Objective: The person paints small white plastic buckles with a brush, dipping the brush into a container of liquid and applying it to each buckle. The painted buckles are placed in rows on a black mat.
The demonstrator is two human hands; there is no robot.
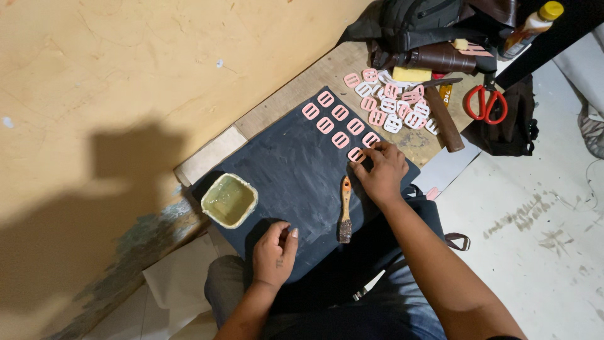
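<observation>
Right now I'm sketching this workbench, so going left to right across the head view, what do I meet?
Square container of pale glue → left hand → brush → right hand on a pink buckle → loose buckle pile → red-handled scissors → yellow-capped bottle.

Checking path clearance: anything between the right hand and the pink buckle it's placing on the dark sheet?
Nothing visible. The right hand already has its fingertips on the pink buckle at the end of the row on the dark sheet. The brush lies apart, nearer the person.
</observation>
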